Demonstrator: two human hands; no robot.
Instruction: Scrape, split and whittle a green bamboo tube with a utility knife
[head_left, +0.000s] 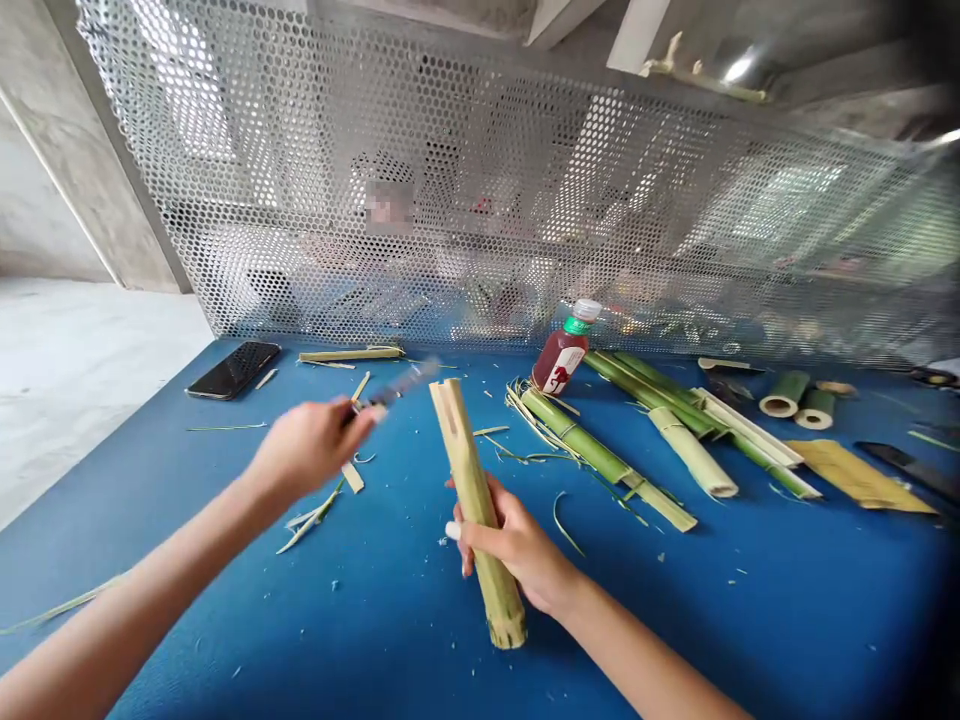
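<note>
Bamboo tube (466, 465), pale yellow-green and shaved bare, at lower centre of the head view, gripped near its middle by the right hand (519, 548), with thumb across the front. Tilted, upper end leaning left, notched at the rim; rougher, green-flecked at the bottom end. Left of centre, left hand (319, 440) closed round a motion-blurred knife with narrow metal blade (405, 382), pointed toward the tube's top and seemingly apart from it. Step in hand, apparently: carving or shaving the bamboo. For any further cut, best to keep the right-hand hold firm and well below the edge. On the smooth blue tabletop (375, 640): thin, stringy slivers (313, 522) at left, split green bamboo length (592, 448) with frayed fibres at right, and rounded dark-red plastic bottle (564, 355) at upper right of centre.
</note>
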